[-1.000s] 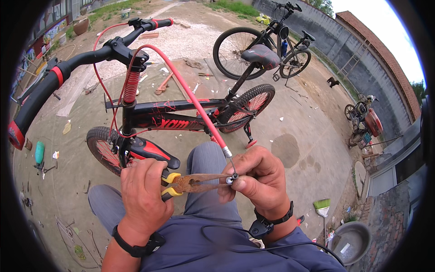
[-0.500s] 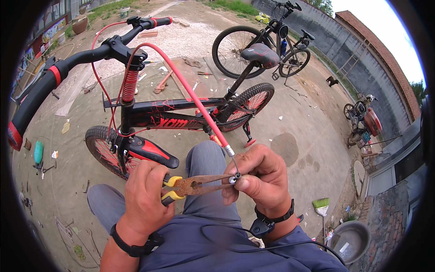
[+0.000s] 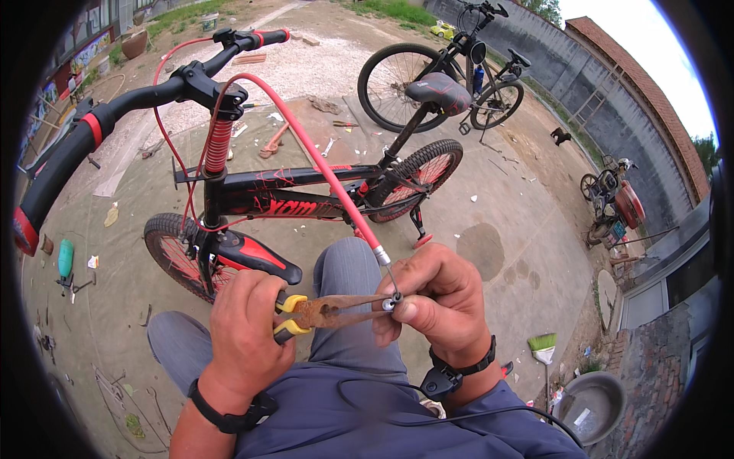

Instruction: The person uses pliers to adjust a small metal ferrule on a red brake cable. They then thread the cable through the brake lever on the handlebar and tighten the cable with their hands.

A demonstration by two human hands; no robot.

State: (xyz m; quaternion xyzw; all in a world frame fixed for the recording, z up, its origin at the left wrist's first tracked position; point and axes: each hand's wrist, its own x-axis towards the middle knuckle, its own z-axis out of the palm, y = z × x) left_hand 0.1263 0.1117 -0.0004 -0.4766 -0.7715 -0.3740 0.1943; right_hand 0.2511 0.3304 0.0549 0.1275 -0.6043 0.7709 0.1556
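Observation:
My left hand (image 3: 248,325) is wrapped round the yellow-and-black handles of rusty long-nose pliers (image 3: 329,311). Their jaws reach right, with the tips at a small metal cable fitting (image 3: 391,301). Thumb and fingers of my right hand (image 3: 440,302) pinch that fitting at the plier tips. A thin bare wire runs up from it into the silver end cap of a red brake cable (image 3: 321,161). The cable arches back to the handlebar (image 3: 145,96) of a black-and-red bicycle (image 3: 275,195) in front of my knees.
A second, dark bicycle (image 3: 413,84) stands behind. Tools lie on the ground, among them a red pipe wrench (image 3: 274,141) and a spanner (image 3: 329,146). At the right are a grey basin (image 3: 592,409), a green broom (image 3: 542,346) and a motorbike (image 3: 615,199).
Plier tips, fitting and cable end have shifted very slightly left. Both hands keep the same hold.

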